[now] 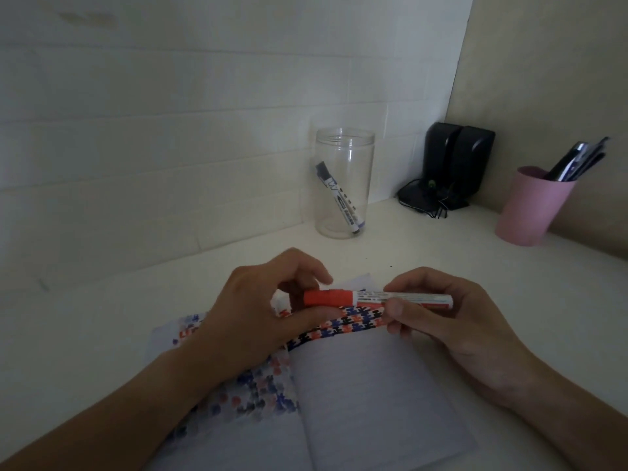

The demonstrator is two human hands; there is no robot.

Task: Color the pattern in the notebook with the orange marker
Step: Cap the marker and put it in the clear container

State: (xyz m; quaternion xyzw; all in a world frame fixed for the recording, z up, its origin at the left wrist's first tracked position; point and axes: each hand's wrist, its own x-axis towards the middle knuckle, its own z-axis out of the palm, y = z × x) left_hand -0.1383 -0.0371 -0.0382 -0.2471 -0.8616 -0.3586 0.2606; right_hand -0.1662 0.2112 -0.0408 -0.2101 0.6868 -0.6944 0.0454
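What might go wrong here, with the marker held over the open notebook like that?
The left hand grips the cap of the orange marker and the right hand its barrel, right above the notebook. If the cap comes off with a jerk, the tip may streak the blank page or the fingers. The left wrist lies on coloured pattern, which may smear if the ink is wet.

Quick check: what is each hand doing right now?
Left hand: closed on the cap of the orange marker.
Right hand: closed on the marker's barrel.
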